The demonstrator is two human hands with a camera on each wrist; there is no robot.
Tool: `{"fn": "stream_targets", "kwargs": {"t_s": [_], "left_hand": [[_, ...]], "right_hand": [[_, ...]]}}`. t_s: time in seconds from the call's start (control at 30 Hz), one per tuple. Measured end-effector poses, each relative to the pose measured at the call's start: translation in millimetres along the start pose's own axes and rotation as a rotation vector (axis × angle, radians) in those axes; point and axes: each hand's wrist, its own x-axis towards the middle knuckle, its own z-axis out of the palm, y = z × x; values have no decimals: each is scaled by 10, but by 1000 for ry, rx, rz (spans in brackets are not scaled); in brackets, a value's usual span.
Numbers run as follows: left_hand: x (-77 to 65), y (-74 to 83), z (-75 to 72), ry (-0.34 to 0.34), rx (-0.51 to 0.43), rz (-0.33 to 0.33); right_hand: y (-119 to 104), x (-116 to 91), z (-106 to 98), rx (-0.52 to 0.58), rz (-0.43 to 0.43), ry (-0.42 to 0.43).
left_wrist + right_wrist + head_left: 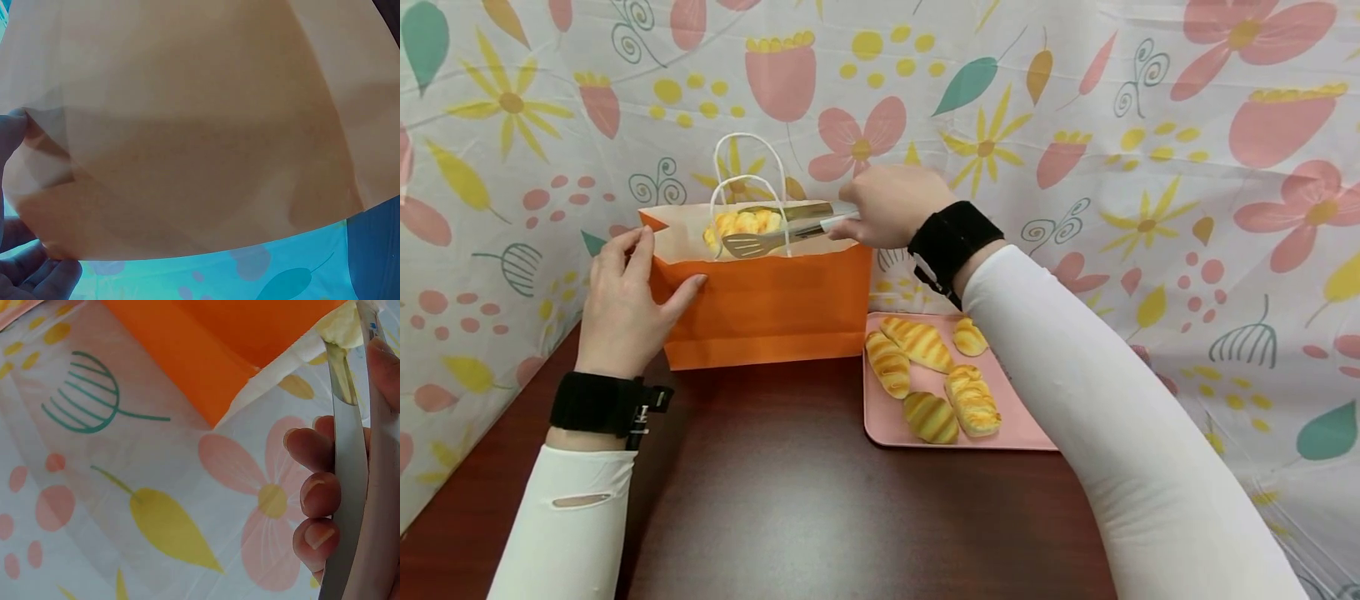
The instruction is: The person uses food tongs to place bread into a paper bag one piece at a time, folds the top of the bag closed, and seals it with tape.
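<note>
From where I stand, the left hand (621,300) pinches the orange bag (767,312) at its left edge, thumb on the front. The right hand (898,200), above the bag's right end, grips the metal tongs (756,243), whose ends hold a bread roll (748,222) at the bag's mouth. I judge the step in hand to be bagging this roll; the next move seems to call for lowering it below the bag's rim, clear of the handles (747,135), then letting the tongs spread while the bag is kept steady.

I count 1 bag with 2 handles, 1 pair of tongs, 1 roll in them, and 1 pink tray (883,417) right of the bag, showing 5 breads (973,402). The sleeve (1075,375) hides part of the tray, and I cannot tell what lies deeper inside the bag.
</note>
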Motion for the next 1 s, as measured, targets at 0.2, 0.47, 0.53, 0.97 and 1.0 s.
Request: {"fn": "stream_targets", "kwargs": {"t_s": [0.2,0.47,0.53,0.97,1.0], "left_hand": [[3,6,-20,-5,-2,-3],[-3,19,2,-2,-7,5],[0,18,4,-5,-9,2],[-4,24,-2,1,-11,13],[-3,23,-3,3,-13,16]], "right_hand": [[-133,173,20,-5,1,-71],[-309,365,95,-80,39,-134],[-350,396,102,-92,39,-140],[-548,495,142,-122,51,-142],[-553,514,155,-122,54,-143]]}}
